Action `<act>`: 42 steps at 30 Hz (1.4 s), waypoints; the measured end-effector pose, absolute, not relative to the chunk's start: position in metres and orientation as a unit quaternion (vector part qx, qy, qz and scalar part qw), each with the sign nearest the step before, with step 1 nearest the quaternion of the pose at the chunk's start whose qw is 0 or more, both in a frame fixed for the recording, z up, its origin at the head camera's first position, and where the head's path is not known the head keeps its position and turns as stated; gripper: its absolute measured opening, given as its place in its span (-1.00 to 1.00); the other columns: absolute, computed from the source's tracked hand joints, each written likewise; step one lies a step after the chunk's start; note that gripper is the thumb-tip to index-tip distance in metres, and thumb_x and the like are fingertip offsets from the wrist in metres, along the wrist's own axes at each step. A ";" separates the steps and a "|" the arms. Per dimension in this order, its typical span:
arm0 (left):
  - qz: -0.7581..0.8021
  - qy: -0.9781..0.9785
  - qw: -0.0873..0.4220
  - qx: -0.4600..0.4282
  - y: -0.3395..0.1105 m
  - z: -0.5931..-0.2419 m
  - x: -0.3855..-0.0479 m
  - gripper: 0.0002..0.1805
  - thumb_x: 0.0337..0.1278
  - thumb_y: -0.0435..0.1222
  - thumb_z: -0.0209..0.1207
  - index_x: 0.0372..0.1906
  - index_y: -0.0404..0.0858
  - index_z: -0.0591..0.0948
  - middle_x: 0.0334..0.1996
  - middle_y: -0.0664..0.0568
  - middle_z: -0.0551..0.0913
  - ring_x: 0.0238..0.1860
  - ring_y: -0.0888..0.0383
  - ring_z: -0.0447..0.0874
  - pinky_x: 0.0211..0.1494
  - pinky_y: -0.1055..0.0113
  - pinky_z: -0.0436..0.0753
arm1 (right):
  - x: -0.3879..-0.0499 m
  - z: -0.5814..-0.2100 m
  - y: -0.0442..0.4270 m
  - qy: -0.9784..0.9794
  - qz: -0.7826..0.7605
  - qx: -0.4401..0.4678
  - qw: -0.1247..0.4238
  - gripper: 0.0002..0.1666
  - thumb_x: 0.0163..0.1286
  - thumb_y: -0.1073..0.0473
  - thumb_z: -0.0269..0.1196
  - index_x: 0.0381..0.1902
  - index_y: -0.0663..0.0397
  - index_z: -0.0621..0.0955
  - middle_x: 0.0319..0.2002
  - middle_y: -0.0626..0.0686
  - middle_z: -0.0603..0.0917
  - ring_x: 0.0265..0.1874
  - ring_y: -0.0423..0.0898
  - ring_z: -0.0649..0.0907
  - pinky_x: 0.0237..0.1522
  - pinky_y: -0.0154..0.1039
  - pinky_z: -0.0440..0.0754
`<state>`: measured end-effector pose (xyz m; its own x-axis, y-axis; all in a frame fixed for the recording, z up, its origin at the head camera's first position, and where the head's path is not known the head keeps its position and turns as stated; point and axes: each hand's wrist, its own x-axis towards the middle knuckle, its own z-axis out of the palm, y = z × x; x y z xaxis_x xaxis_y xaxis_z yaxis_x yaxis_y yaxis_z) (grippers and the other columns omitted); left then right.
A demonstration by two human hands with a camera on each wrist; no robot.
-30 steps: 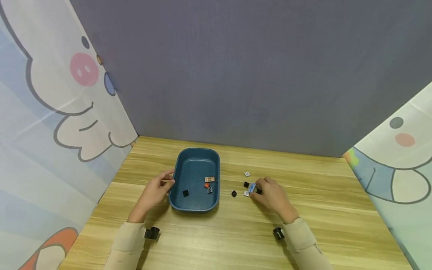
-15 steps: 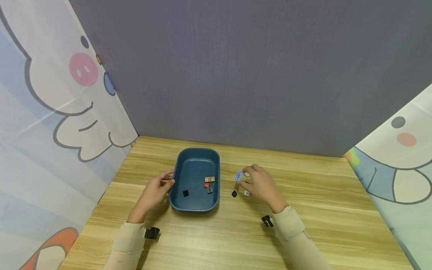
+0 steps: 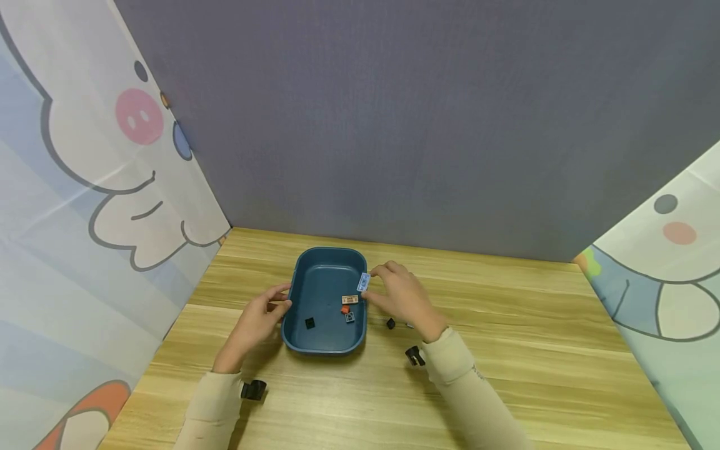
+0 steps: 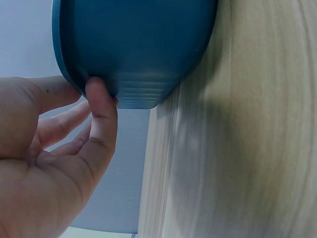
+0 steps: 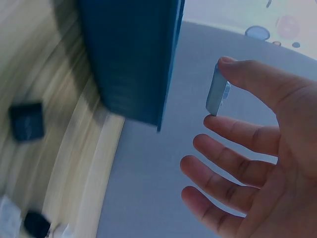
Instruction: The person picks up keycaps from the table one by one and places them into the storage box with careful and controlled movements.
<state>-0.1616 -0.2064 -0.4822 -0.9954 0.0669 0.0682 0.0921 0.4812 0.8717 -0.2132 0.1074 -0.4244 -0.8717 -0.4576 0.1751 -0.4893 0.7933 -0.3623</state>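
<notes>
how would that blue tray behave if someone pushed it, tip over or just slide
The blue tray would probably slide rather than tip, being broad and low on the table. Its thin wall shows no obvious bend at the left hand, so it seems fairly stiff. The orange piece inside looks loose, so it might shift.

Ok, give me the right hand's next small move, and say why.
I'd probably ease the right hand slightly left, further over the tray: it pinches the blue piece at the right rim, the left hand holds the opposite side, and bare floor shows left of the tan piece.
</notes>
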 end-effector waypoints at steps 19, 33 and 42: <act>-0.514 -0.856 0.013 -0.050 -0.205 -0.485 -0.160 -0.56 0.44 -0.41 0.13 0.35 -0.37 0.47 0.02 -0.34 0.59 -0.14 -0.13 0.69 -0.26 0.26 0.72 | -0.206 -0.425 0.069 -0.927 0.208 0.311 0.026 -0.43 0.34 -0.20 0.36 0.15 0.02 0.63 0.02 0.07 0.62 -0.09 -0.05 0.61 -0.08 -0.11 0.62; -0.508 -0.860 0.012 -0.045 -0.205 -0.485 -0.161 -0.55 0.45 -0.39 0.13 0.36 -0.36 0.46 0.04 -0.35 0.58 -0.11 -0.15 0.68 -0.24 0.24 0.72 | -0.203 -0.426 0.067 -0.923 0.196 0.330 0.027 -0.38 0.37 -0.20 0.34 0.21 0.08 0.61 -0.01 0.10 0.62 -0.21 -0.06 0.58 -0.05 -0.06 0.59; -0.506 -0.861 0.010 -0.043 -0.206 -0.483 -0.161 -0.55 0.46 -0.38 0.12 0.37 -0.35 0.45 0.06 -0.35 0.58 -0.10 -0.15 0.68 -0.24 0.26 0.72 | -0.205 -0.424 0.074 -0.929 0.209 0.304 0.016 -0.40 0.35 -0.17 0.37 0.19 0.07 0.62 0.07 0.09 0.60 0.05 0.05 0.58 0.14 0.01 0.53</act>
<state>-0.1611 -0.2059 -0.4834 -0.9961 0.0632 0.0612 0.0842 0.4838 0.8711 -0.2049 0.0738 -0.4239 -0.8141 -0.5591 0.1572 -0.5726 0.7275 -0.3778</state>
